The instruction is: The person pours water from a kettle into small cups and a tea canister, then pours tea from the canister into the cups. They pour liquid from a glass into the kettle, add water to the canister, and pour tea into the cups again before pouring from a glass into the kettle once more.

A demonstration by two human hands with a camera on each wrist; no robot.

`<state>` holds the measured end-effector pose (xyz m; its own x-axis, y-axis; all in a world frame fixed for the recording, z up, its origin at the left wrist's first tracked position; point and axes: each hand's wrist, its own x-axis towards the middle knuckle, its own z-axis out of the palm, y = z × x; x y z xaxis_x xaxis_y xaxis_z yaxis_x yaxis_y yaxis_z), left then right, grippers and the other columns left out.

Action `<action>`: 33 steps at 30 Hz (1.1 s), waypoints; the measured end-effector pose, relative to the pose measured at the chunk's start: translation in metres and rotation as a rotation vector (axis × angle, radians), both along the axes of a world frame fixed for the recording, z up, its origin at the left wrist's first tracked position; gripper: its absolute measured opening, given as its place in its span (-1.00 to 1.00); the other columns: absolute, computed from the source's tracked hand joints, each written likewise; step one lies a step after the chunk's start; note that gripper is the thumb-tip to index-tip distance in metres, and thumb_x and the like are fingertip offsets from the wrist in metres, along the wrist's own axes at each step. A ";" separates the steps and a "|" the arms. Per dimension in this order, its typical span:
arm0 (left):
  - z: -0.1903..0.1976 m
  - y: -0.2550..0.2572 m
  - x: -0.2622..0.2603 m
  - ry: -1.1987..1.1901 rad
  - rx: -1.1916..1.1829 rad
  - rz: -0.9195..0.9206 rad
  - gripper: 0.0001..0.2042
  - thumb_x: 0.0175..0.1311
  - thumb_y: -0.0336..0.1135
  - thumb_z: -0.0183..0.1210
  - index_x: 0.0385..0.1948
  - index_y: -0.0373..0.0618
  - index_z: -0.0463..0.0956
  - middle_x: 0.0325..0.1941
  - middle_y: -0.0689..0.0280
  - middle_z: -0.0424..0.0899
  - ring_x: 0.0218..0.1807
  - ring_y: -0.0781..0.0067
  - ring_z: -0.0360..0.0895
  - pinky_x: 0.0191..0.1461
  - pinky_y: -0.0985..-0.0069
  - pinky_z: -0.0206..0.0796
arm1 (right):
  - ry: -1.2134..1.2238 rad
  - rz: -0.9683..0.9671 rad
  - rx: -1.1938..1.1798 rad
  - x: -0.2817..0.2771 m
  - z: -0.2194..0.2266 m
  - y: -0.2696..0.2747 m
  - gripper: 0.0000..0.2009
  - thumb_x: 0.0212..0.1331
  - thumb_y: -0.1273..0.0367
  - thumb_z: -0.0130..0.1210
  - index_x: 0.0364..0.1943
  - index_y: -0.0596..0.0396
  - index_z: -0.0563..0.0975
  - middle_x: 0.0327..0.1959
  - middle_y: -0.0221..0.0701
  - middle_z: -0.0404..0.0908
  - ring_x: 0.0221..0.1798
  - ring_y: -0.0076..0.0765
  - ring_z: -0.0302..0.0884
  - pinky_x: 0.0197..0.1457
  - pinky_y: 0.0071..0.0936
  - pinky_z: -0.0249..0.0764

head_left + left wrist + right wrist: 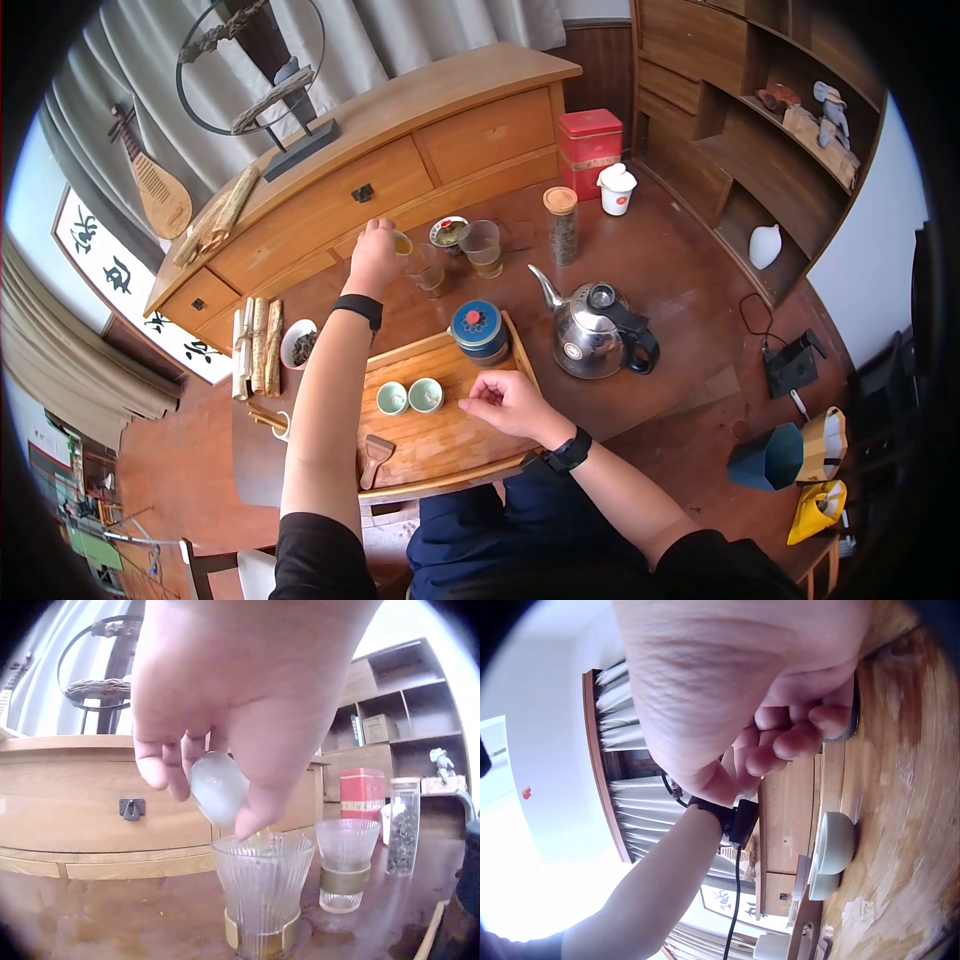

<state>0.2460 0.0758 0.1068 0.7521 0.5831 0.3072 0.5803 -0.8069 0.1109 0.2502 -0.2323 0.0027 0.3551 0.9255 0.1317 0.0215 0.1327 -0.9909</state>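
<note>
My left hand (pixel 375 258) pinches a small pale teacup (pixel 217 789) between thumb and fingers. The teacup is tilted over the mouth of a ribbed glass (pixel 264 889) with a tan band, which stands on the dark table. A little yellowish liquid lies in the bottom of this glass. My right hand (pixel 507 404) hovers over the right part of the wooden tea tray (pixel 450 450), its fingers loosely curled with nothing in them. Left of it, two pale green teacups (pixel 427 395) stand side by side on the tray. A blue lidded jar (pixel 478 330) stands just beyond the right hand.
A second banded glass (pixel 483 250) and a white bowl (pixel 449 233) stand beyond the tray. To the right is a steel kettle (pixel 597 335), its spout pointing left. Behind stand a corked jar (pixel 562 230) and a red tin (pixel 590 150). A wooden scraper (pixel 375 458) lies on the tray.
</note>
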 end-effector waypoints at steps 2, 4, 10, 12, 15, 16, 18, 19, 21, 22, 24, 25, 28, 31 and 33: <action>-0.008 0.001 0.003 0.047 0.118 -0.049 -0.50 -0.04 -0.42 0.36 0.03 -0.19 0.47 0.08 0.06 0.51 0.14 0.01 0.51 0.16 0.23 0.47 | 0.000 0.001 0.001 0.000 0.000 0.000 -0.79 0.23 0.30 0.31 -0.43 0.12 0.59 -0.56 -0.61 0.53 -0.50 -0.74 0.37 -0.41 -0.69 0.32; -0.014 0.002 0.005 0.096 0.235 -0.097 -0.57 0.02 -0.45 0.33 0.00 -0.16 0.47 0.04 0.10 0.49 0.13 0.03 0.49 0.14 0.24 0.48 | -0.001 0.005 -0.005 0.000 0.000 0.000 -0.79 0.23 0.30 0.30 -0.43 0.13 0.59 -0.56 -0.60 0.53 -0.50 -0.74 0.37 -0.40 -0.68 0.32; -0.025 0.003 0.012 0.163 0.435 -0.214 -0.48 -0.09 -0.50 0.35 0.04 -0.09 0.49 0.02 0.16 0.45 0.18 0.04 0.41 0.18 0.27 0.43 | -0.029 -0.003 0.005 0.000 -0.001 0.000 -0.79 0.23 0.30 0.30 -0.44 0.14 0.58 -0.56 -0.60 0.53 -0.50 -0.74 0.37 -0.41 -0.67 0.33; -0.023 0.000 0.008 0.065 0.446 -0.266 -0.49 -0.10 -0.55 0.34 0.00 -0.11 0.48 0.01 0.12 0.45 0.15 0.03 0.42 0.18 0.23 0.42 | -0.029 -0.002 0.003 0.000 -0.001 0.001 -0.79 0.23 0.30 0.30 -0.44 0.13 0.58 -0.57 -0.60 0.53 -0.50 -0.75 0.37 -0.41 -0.68 0.33; 0.002 -0.023 -0.007 -0.162 0.283 -0.267 -0.54 0.00 -0.55 0.27 0.02 -0.11 0.43 0.04 0.09 0.41 0.12 0.01 0.43 0.13 0.22 0.47 | -0.023 -0.005 0.000 0.000 0.000 0.000 -0.79 0.22 0.30 0.31 -0.44 0.13 0.58 -0.58 -0.61 0.53 -0.50 -0.75 0.37 -0.41 -0.68 0.33; 0.007 -0.023 -0.012 -0.161 0.284 -0.261 -0.54 0.00 -0.55 0.27 0.02 -0.11 0.43 0.04 0.09 0.41 0.12 0.01 0.43 0.13 0.22 0.47 | -0.017 -0.011 -0.001 -0.001 0.001 0.000 -0.79 0.22 0.30 0.32 -0.45 0.13 0.58 -0.58 -0.61 0.53 -0.51 -0.75 0.37 -0.41 -0.68 0.33; 0.017 -0.024 -0.023 -0.378 0.195 -0.264 -0.45 -0.10 -0.58 0.32 0.05 -0.12 0.41 0.07 0.05 0.40 0.13 -0.07 0.44 0.15 0.19 0.45 | -0.020 -0.013 0.003 0.000 0.001 0.000 -0.78 0.21 0.31 0.32 -0.45 0.13 0.58 -0.58 -0.61 0.53 -0.51 -0.76 0.37 -0.41 -0.69 0.33; 0.021 -0.027 -0.030 -0.375 0.196 -0.259 -0.45 -0.10 -0.58 0.32 0.05 -0.12 0.41 0.07 0.05 0.40 0.13 -0.07 0.44 0.15 0.19 0.45 | -0.023 -0.021 0.008 0.000 0.000 0.001 -0.78 0.20 0.31 0.33 -0.45 0.13 0.58 -0.58 -0.61 0.53 -0.51 -0.76 0.38 -0.41 -0.69 0.33; 0.027 -0.035 -0.047 -0.444 -0.026 -0.159 -0.50 -0.14 -0.58 0.29 -0.04 -0.18 0.43 0.07 0.02 0.40 0.10 -0.16 0.43 0.17 0.18 0.41 | -0.008 -0.017 0.008 0.000 -0.003 0.002 -0.79 0.20 0.31 0.34 -0.45 0.13 0.58 -0.58 -0.61 0.53 -0.51 -0.76 0.38 -0.41 -0.70 0.33; 0.026 -0.035 -0.057 -0.412 -0.035 -0.145 -0.53 -0.16 -0.52 0.32 -0.08 -0.18 0.45 0.01 0.02 0.46 0.08 -0.12 0.46 0.16 0.20 0.42 | -0.016 -0.022 0.014 0.000 -0.004 0.003 -0.79 0.20 0.31 0.34 -0.45 0.12 0.58 -0.58 -0.62 0.53 -0.51 -0.76 0.38 -0.41 -0.70 0.34; 0.024 -0.036 -0.077 -0.313 -0.112 -0.192 -0.53 -0.18 -0.49 0.34 -0.10 -0.18 0.47 -0.02 0.03 0.51 0.07 -0.05 0.50 0.15 0.23 0.43 | -0.025 -0.026 0.011 0.000 -0.005 0.003 -0.79 0.20 0.32 0.34 -0.46 0.12 0.58 -0.58 -0.62 0.52 -0.51 -0.77 0.38 -0.41 -0.70 0.34; 0.023 -0.038 -0.087 -0.216 -0.190 -0.245 -0.54 -0.20 -0.47 0.35 -0.12 -0.19 0.49 -0.06 0.04 0.56 0.05 0.01 0.54 0.14 0.27 0.44 | -0.026 -0.020 0.010 0.000 -0.005 0.003 -0.79 0.20 0.32 0.34 -0.46 0.12 0.58 -0.58 -0.62 0.52 -0.51 -0.77 0.38 -0.41 -0.70 0.34; 0.017 -0.058 -0.108 -0.157 -0.355 -0.247 -0.54 -0.19 -0.42 0.38 -0.12 -0.21 0.52 -0.14 0.11 0.66 -0.03 0.22 0.64 0.09 0.38 0.48 | -0.036 -0.026 0.003 0.000 -0.005 0.003 -0.79 0.20 0.33 0.33 -0.45 0.12 0.57 -0.58 -0.63 0.52 -0.51 -0.77 0.37 -0.40 -0.70 0.34; 0.004 -0.075 -0.120 -0.105 -0.498 -0.189 -0.52 -0.18 -0.35 0.42 -0.12 -0.22 0.54 -0.10 0.07 0.69 0.01 0.13 0.65 0.10 0.34 0.49 | -0.038 -0.029 -0.004 0.000 -0.004 0.004 -0.79 0.21 0.33 0.33 -0.46 0.12 0.57 -0.58 -0.64 0.51 -0.51 -0.77 0.36 -0.41 -0.71 0.32; -0.004 -0.086 -0.121 -0.081 -0.515 -0.144 -0.50 -0.18 -0.33 0.43 -0.09 -0.24 0.54 -0.10 0.05 0.70 -0.01 0.12 0.66 0.10 0.33 0.49 | -0.034 -0.026 -0.008 0.000 -0.008 0.005 -0.79 0.21 0.33 0.33 -0.46 0.12 0.56 -0.58 -0.64 0.51 -0.52 -0.78 0.35 -0.41 -0.71 0.31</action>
